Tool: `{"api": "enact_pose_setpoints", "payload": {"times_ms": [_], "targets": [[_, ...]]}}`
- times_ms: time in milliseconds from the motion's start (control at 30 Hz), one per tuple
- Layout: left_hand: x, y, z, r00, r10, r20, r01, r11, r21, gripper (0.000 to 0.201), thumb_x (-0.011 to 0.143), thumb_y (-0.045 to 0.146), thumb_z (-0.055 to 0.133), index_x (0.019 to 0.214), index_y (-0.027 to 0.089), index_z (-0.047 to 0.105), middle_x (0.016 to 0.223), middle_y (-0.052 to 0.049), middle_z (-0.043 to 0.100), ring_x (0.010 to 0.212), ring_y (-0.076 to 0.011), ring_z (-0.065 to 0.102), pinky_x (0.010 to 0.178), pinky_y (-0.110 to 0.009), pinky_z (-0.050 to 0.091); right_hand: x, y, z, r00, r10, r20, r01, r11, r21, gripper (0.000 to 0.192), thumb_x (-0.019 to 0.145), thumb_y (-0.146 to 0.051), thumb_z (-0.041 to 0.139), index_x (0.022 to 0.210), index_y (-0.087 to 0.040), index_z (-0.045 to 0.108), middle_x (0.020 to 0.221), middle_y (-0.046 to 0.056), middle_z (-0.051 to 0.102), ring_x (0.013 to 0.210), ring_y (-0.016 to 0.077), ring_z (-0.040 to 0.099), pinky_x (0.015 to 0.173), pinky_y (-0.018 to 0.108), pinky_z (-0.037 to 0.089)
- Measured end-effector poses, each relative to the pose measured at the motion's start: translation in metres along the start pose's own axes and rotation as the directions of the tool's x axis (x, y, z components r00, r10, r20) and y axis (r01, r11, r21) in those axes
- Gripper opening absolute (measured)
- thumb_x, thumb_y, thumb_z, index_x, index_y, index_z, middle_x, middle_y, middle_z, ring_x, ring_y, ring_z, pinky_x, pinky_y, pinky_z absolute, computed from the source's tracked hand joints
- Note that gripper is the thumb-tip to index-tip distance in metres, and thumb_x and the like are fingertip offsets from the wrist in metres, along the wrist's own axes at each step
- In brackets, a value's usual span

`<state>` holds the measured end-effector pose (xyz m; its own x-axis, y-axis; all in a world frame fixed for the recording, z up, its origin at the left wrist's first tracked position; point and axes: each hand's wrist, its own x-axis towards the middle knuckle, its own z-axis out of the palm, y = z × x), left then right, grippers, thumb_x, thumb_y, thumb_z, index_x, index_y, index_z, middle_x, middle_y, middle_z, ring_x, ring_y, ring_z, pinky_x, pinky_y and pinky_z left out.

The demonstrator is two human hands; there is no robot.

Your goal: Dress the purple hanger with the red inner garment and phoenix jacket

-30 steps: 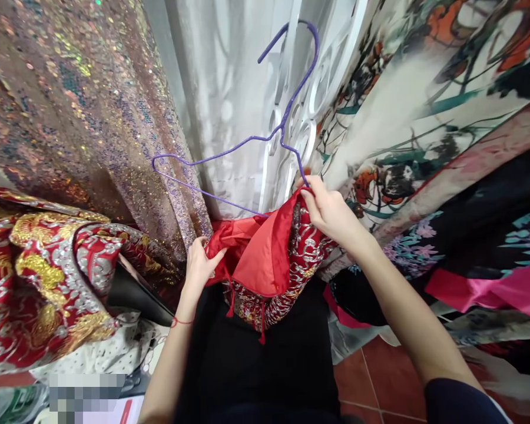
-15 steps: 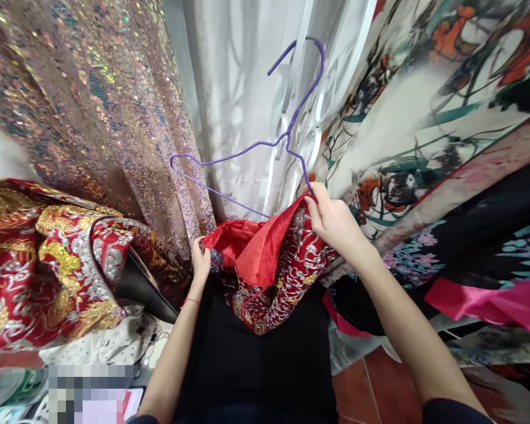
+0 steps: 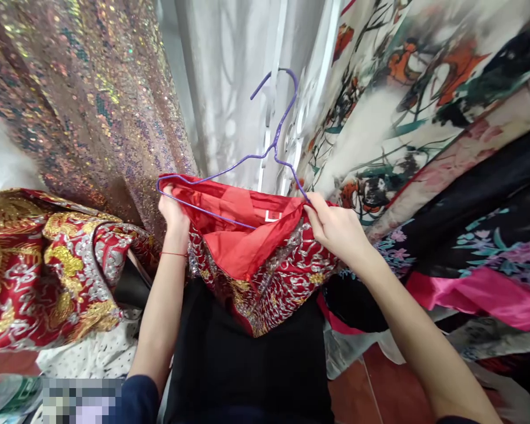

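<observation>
A red embroidered garment (image 3: 287, 282) with silver and gold stitching hangs between my hands, its opening showing a red satin lining and a white label. A thin purple hanger (image 3: 238, 162) sits with its left end and lower bar inside that opening, its hook standing free above. My left hand (image 3: 175, 211) is closed on the garment's left edge, close to the hanger's left end; its fingertips are mostly hidden by cloth. My right hand (image 3: 335, 227) pinches the right edge of the opening together with the hanger's right arm, whose end is hidden.
A red and gold embroidered garment (image 3: 70, 259) lies at the left below a sequined cloth (image 3: 115, 100). Behind the hanger hangs a pale curtain (image 3: 221, 76). Printed fabric (image 3: 406, 100) and a black floral garment (image 3: 481, 224) hang at the right. Red floor tiles (image 3: 353, 383) show below.
My left hand has moved left and up, spreading the garment's opening wider. The hanger's left end, earlier outside, is now within the opening. The hanger sits lower and further left in view.
</observation>
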<state>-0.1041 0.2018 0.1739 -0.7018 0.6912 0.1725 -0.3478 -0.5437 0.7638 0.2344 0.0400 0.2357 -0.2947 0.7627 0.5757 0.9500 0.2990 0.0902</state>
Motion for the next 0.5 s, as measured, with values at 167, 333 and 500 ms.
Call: {"api": "enact_pose_setpoints", "payload": {"times_ms": [167,333,500], "targets": [[0.007,0.038,-0.010,0.965,0.172,-0.199,-0.179,0.984,-0.022,0.007,0.084,0.020,0.049,0.077,0.020,0.049,0.073,0.003,0.055,0.072,-0.0108,0.056,0.078,-0.024,0.050,-0.006,0.010,0.010,0.981,-0.140,-0.137,0.133,0.989,-0.063,0.034,0.103,-0.028,0.031,0.105,-0.012,0.060,0.065,0.006,0.067,0.062,0.0217,0.060,0.068,0.031,0.038],[-0.034,0.066,0.004,0.698,0.716,-0.012,-0.685,0.673,0.279,0.025,0.089,0.031,0.053,0.068,0.021,0.044,0.068,0.001,0.047,0.074,-0.0146,0.052,0.081,-0.029,0.046,-0.017,0.025,0.007,0.955,-0.177,-0.239,0.177,0.984,-0.022,0.030,0.104,-0.027,0.033,0.101,-0.015,0.061,0.072,0.005,0.069,0.063,0.0192,0.058,0.073,0.031,0.038],[-0.107,0.067,0.017,0.565,0.684,0.462,-0.821,0.408,0.400,0.040,0.091,0.029,0.053,0.060,0.021,0.029,0.057,0.005,0.028,0.054,-0.0105,0.027,0.059,-0.028,0.030,-0.029,0.035,-0.001,0.935,-0.105,-0.340,0.139,0.987,0.077,0.025,0.102,-0.024,0.037,0.108,-0.019,0.060,0.075,0.004,0.069,0.064,0.0190,0.058,0.069,0.030,0.040]]}}
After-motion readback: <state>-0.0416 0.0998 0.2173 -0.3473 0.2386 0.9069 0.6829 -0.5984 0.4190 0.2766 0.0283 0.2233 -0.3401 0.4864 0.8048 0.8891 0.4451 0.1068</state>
